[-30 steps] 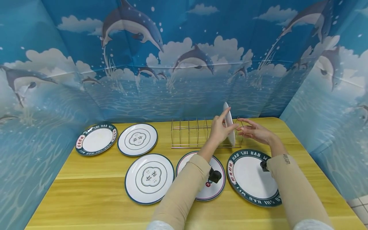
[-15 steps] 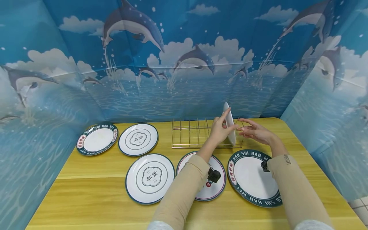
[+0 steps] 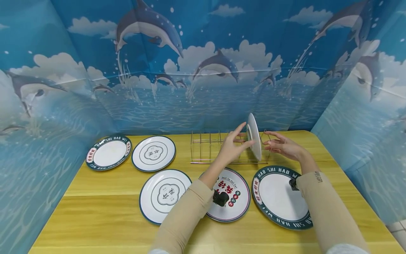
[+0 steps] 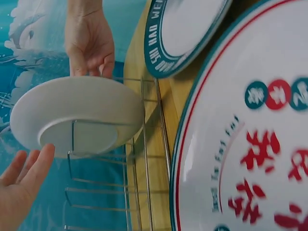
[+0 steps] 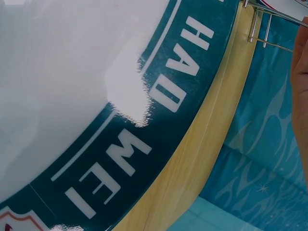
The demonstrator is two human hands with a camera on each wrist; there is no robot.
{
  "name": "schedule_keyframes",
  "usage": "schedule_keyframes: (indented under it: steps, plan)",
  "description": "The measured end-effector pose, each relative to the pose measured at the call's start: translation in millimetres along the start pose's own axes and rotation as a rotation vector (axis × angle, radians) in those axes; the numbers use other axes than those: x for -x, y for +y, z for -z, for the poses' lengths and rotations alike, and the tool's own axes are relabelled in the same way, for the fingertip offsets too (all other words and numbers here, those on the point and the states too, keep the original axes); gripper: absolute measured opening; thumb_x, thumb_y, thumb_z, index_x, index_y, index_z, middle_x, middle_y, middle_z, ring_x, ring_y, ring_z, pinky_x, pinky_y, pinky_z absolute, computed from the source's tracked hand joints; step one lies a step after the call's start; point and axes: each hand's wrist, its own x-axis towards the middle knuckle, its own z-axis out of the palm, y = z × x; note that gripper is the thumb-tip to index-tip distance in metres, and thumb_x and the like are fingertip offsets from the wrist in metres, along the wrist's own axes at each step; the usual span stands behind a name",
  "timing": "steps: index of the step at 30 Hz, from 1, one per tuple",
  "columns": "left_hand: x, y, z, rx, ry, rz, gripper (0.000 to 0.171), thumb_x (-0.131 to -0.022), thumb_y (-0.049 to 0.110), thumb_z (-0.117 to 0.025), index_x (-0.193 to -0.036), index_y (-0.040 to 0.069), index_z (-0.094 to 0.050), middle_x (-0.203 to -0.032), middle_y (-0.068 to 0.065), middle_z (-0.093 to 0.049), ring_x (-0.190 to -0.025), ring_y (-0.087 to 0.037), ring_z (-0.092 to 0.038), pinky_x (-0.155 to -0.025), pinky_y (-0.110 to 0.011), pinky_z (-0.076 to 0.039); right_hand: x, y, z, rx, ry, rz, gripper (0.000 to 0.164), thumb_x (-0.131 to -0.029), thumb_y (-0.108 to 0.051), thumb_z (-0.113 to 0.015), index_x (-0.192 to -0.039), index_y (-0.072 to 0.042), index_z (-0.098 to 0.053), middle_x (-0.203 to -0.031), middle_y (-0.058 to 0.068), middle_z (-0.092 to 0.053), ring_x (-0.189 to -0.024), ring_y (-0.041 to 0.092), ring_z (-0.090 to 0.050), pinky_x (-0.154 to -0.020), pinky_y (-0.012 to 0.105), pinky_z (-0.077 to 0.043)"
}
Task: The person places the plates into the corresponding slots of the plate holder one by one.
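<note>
A white plate (image 3: 254, 137) stands on edge, leaning slightly, in the right end of the wire rack (image 3: 210, 148); its pale underside faces left. My left hand (image 3: 233, 144) is just left of this plate, thumb and fingers spread apart. In the left wrist view the left fingertips (image 4: 47, 150) overlap the plate's foot ring and curl round nothing. My right hand (image 3: 283, 145) is at the rack's right end wire, its fingers loosely bent beside the plate's other face. The plate's rim hides those fingertips in the left wrist view. Only an edge of the right hand (image 5: 301, 91) shows in the right wrist view.
A large green-rimmed plate (image 3: 280, 197) lies below the right forearm. A plate with red characters (image 3: 236, 208) lies under the left one. Further left on the wooden table (image 3: 95, 211) are a white plate (image 3: 149, 208), another white plate (image 3: 165, 151) and a small green-rimmed plate (image 3: 109, 153).
My left hand has come away from the standing plate, moving left with its fingers spreading. The plate stays upright in the rack, and my right hand holds its place.
</note>
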Motion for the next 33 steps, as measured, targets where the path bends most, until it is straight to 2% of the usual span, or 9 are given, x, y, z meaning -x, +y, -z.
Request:
schedule_keyframes:
  steps: [3,6,10,13,16,23,26,28,33]
  plan:
    - [9.6,0.1,11.5,-0.008,-0.007,-0.028,0.065,-0.085,0.029,-0.065,-0.141,0.036,-0.033,-0.117,-0.005,-0.051,-0.104,-0.025,-0.057,-0.081,-0.028,-0.051,-0.1,1.3,0.3,0.002,0.006,-0.002,0.065,-0.097,-0.024,-0.046,-0.148,-0.012,-0.007,-0.128,0.014,-0.046,-0.101,0.007,-0.055,-0.106,0.059,-0.02]
    - [21.3,2.4,25.1,0.006,-0.021,-0.062,0.065,-0.086,0.023,-0.065,-0.142,0.03,-0.033,-0.118,-0.008,-0.051,-0.105,-0.024,-0.056,-0.08,-0.026,-0.052,-0.2,2.7,0.6,0.004,0.014,-0.013,0.065,-0.097,-0.024,-0.046,-0.148,-0.014,-0.008,-0.13,0.016,-0.043,-0.101,0.005,-0.055,-0.107,0.057,-0.021]
    - [42.9,19.5,48.2,0.04,-0.05,-0.081,0.064,-0.087,0.011,-0.062,-0.143,0.017,-0.032,-0.122,-0.017,-0.048,-0.108,-0.032,-0.053,-0.077,-0.026,-0.054,0.1,3.8,0.5,0.004,0.02,-0.024,0.065,-0.096,-0.026,-0.046,-0.148,-0.016,-0.009,-0.133,0.019,-0.04,-0.102,0.004,-0.055,-0.107,0.052,-0.025]
    - [59.3,31.1,65.0,0.041,-0.058,-0.076,0.063,-0.087,0.006,-0.061,-0.143,0.01,-0.032,-0.121,-0.021,-0.046,-0.107,-0.035,-0.051,-0.079,-0.027,-0.054,0.3,3.7,0.4,0.007,0.02,-0.024,0.065,-0.096,-0.027,-0.046,-0.148,-0.017,-0.009,-0.134,0.021,-0.038,-0.102,0.004,-0.056,-0.104,0.044,-0.032]
    - [72.2,30.3,79.4,0.028,-0.038,-0.058,0.062,-0.087,0.007,-0.062,-0.142,0.009,-0.033,-0.121,-0.021,-0.047,-0.107,-0.034,-0.052,-0.081,-0.03,-0.053,0.0,3.3,0.3,0.008,0.016,-0.022,0.065,-0.096,-0.027,-0.047,-0.148,-0.017,-0.009,-0.133,0.02,-0.039,-0.102,0.004,-0.056,-0.099,0.033,-0.039]
    - [98.9,13.2,110.7,0.034,0.049,-0.002,0.063,-0.084,0.006,-0.064,-0.141,0.01,-0.036,-0.119,-0.02,-0.049,-0.107,-0.034,-0.053,-0.084,-0.038,-0.052,-0.5,1.9,0.1,0.001,0.009,-0.02,0.066,-0.096,-0.026,-0.046,-0.148,-0.016,-0.007,-0.134,0.022,-0.037,-0.104,0.006,-0.056,-0.098,0.033,-0.04]
    - [112.2,3.3,122.6,0.04,0.075,0.023,0.064,-0.084,0.006,-0.064,-0.141,0.01,-0.035,-0.12,-0.02,-0.049,-0.107,-0.036,-0.052,-0.084,-0.037,-0.052,-1.7,3.2,0.5,-0.006,0.008,-0.019,0.065,-0.096,-0.026,-0.047,-0.148,-0.017,-0.009,-0.134,0.022,-0.037,-0.104,0.007,-0.056,-0.09,0.022,-0.043]
    - [121.7,-3.7,130.4,0.04,0.093,0.031,0.064,-0.084,0.004,-0.064,-0.141,0.009,-0.035,-0.12,-0.021,-0.049,-0.107,-0.036,-0.052,-0.084,-0.037,-0.052,-2.3,4.1,1.0,-0.012,0.005,-0.018,0.064,-0.096,-0.026,-0.047,-0.148,-0.018,-0.01,-0.134,0.021,-0.038,-0.104,0.007,-0.056,-0.088,0.02,-0.044]
    - [143.2,-33.8,152.3,0.032,0.153,0.041,0.065,-0.084,0.005,-0.065,-0.141,0.011,-0.035,-0.119,-0.017,-0.049,-0.107,-0.034,-0.053,-0.082,-0.03,-0.053,-2.2,2.9,1.5,-0.005,-0.013,-0.003,0.063,-0.097,-0.024,-0.045,-0.148,-0.017,-0.009,-0.128,0.012,-0.045,-0.105,0.008,-0.056,-0.092,0.025,-0.044]
